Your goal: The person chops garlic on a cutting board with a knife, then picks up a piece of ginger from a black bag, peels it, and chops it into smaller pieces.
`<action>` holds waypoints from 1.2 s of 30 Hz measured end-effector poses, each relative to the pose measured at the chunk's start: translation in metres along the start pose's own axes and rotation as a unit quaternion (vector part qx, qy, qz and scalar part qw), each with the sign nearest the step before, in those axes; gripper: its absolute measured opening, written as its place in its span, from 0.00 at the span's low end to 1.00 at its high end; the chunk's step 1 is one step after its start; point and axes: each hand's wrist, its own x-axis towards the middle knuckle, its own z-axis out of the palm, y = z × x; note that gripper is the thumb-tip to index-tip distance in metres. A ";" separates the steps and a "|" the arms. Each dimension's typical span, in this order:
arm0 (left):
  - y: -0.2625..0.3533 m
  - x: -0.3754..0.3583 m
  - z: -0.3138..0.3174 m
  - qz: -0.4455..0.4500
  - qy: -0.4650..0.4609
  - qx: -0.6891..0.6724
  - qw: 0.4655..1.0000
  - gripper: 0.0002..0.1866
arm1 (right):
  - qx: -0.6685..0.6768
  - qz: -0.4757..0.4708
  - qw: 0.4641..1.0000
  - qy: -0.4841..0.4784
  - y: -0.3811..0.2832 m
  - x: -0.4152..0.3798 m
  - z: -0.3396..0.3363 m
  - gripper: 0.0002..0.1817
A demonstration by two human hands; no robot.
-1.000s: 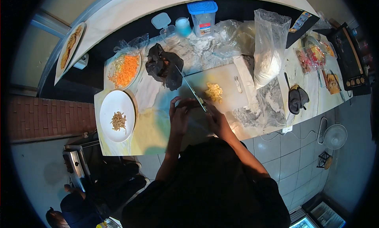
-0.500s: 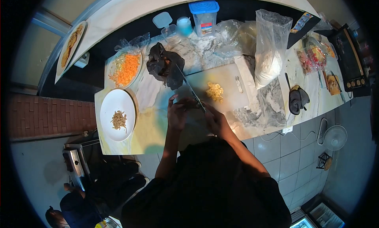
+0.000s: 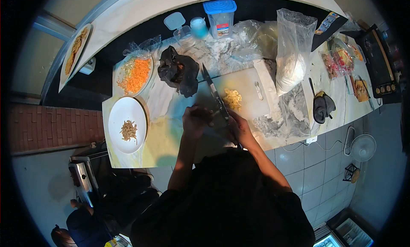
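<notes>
R hand (image 3: 240, 129) is wrapped round the handle end of the knife (image 3: 217, 95), tip aimed approx 11 o'c, away from the body. L hand (image 3: 196, 121) sits at 9 o'c of the R, fingers curled in; can't tell if it grips anything, too dark there.

Knife is over the L part of the cutting board (image 3: 250, 84); can't tell if the blade touches it. Blade looks long, stiff, thin; prob. fairly light but tip-heavy if held far back. Best hold = handle, right up by the blade, fingers clear of the edge. Small bits seem stuck on the blade, so prob. damp & a bit slick.

Pale-yellow pcs (image 3: 232, 100) lie heaped on the board at 3 o'c of the blade. Look light, soft-ish, prob. moist & slippery; better scooped from below than pinched singly. Board looks flat & rigid; the slot at 2 o'c of the heap is the handiest hold.

Black bag (image 3: 178, 72), thin & crumply, is at 11 o'c of the L hand, near the tip.
</notes>
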 end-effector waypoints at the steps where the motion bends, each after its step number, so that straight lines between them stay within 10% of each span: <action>1: -0.002 0.003 -0.001 0.000 0.000 0.000 1.000 0.07 | 0.003 0.020 1.000 -0.003 -0.006 -0.001 -0.002 0.20; 4: -0.006 0.008 -0.002 0.054 0.114 0.147 0.981 0.13 | 0.014 0.049 0.999 -0.018 -0.021 -0.005 -0.005 0.19; 24: -0.008 -0.013 0.026 -0.027 0.012 0.154 0.988 0.40 | -0.140 -0.024 0.986 -0.089 -0.038 0.002 0.007 0.21; 36: -0.006 -0.018 0.010 0.108 0.001 0.278 0.954 0.23 | -0.070 0.012 0.996 -0.048 -0.074 0.014 -0.013 0.26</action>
